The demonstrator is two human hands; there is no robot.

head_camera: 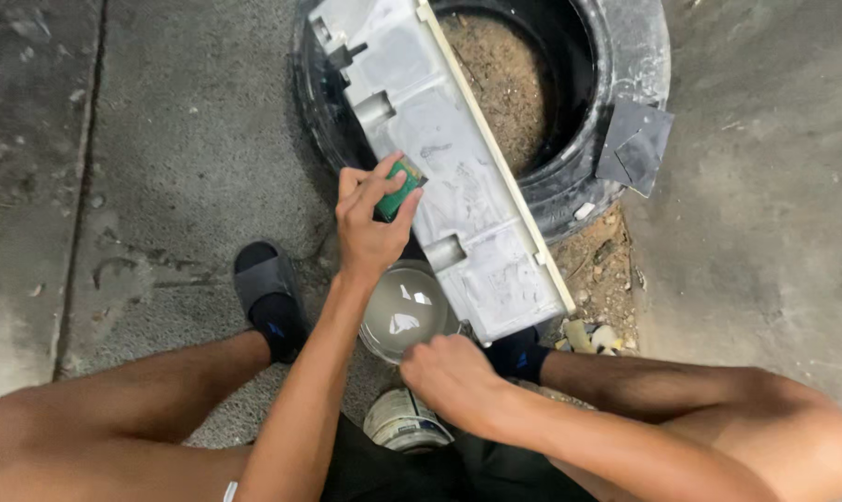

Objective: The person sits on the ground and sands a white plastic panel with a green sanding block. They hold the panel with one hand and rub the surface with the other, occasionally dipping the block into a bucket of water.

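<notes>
Meanwhile, left hand [370, 223] presses green pad [399, 189] onto tilted panel [458, 177].

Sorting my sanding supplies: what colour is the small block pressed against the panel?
Green, seen in the head view: the sanding block in the left hand.

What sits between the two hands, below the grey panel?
In the head view, a round bowl of cloudy water lies between the left hand, which holds a green block, and the right hand.
</notes>
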